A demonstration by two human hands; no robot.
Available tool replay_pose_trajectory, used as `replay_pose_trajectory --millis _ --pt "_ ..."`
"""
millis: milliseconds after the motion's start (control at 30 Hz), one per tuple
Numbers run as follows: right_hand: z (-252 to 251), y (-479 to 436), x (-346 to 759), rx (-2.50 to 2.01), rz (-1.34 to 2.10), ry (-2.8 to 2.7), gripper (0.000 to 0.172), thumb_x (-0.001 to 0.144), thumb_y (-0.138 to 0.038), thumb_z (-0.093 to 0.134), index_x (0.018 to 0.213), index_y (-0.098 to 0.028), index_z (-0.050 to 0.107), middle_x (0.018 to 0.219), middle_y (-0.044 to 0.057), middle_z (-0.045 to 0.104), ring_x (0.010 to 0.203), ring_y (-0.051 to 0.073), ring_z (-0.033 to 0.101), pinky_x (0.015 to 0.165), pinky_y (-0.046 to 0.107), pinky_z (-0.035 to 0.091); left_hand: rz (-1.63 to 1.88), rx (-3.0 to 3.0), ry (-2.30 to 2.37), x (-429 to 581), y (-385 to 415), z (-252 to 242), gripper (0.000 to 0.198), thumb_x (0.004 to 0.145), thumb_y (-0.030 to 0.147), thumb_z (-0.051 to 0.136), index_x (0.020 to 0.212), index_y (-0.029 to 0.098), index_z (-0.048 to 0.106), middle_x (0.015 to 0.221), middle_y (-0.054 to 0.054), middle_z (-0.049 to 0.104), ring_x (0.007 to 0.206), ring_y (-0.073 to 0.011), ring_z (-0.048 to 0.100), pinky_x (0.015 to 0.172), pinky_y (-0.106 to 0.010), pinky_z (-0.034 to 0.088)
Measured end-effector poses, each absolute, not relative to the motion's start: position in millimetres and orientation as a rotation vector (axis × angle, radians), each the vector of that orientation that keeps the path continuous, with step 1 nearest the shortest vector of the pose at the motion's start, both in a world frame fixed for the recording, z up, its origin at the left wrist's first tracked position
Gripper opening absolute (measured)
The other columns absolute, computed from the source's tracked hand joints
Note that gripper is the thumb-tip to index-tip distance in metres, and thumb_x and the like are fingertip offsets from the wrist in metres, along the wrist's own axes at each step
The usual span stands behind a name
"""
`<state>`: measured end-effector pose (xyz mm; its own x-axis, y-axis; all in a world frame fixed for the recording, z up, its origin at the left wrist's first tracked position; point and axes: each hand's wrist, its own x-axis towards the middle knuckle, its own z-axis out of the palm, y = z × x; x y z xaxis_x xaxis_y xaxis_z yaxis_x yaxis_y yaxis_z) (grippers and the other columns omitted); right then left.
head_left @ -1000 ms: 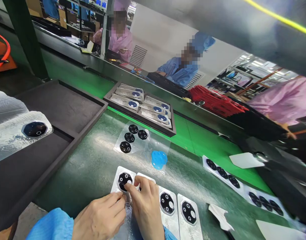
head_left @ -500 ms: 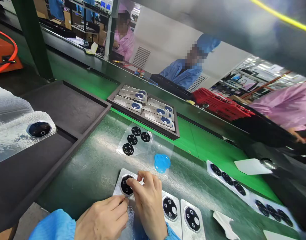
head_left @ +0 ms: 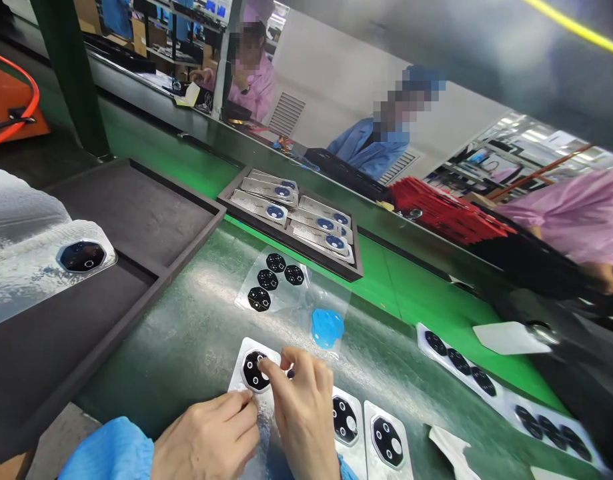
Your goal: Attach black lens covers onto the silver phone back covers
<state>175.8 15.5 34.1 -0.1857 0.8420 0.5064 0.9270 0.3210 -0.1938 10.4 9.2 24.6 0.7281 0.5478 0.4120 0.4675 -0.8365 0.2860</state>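
Note:
A silver phone back cover [head_left: 247, 347] lies on the green bench, with a black eight-sided camera lens plate [head_left: 250, 375] near its top. My left hand [head_left: 206, 433] is closed in a pinch at the lower edge of this plate; what its fingertips hold is too small to make out. Over the cover's right side bends my right hand [head_left: 306, 407], one fingertip touching the plate, the other fingers curled. Whatever may be in those curled fingers is hidden. To the right lie a similar cover [head_left: 356, 407], partly behind my right hand, and another cover [head_left: 401, 427].
Beyond my hands, a clear sheet [head_left: 246, 293] carries several black discs and blue film pieces [head_left: 327, 328]. A divided tray [head_left: 355, 272] holds several covers. At left, a dark tray [head_left: 186, 260] has a silver cover [head_left: 31, 267] over it. Lens strips [head_left: 501, 400] lie right.
The right hand has shifted slightly right and its fingertip has slid a little across the lens plate, uncovering more of it. The left hand has barely moved. The view has shifted slightly.

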Motion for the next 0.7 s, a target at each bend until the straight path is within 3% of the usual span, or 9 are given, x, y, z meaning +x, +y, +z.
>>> replay_pose_trajectory --millis 700 --pt "38.9 16.2 175.0 -1.59 -0.093 -2.035 0.027 0.087 0.0 0.045 0.088 -0.021 0.061 0.091 0.005 0.048 0.08 0.02 0.043 0.067 0.033 0.034 0.815 2.752 0.792 10.6 11.3 29.0 0.028 0.101 0.013 0.034 0.101 0.016 0.062 0.096 -0.005 0.07 0.1 -0.0161 0.067 0.087 -0.026 0.057"
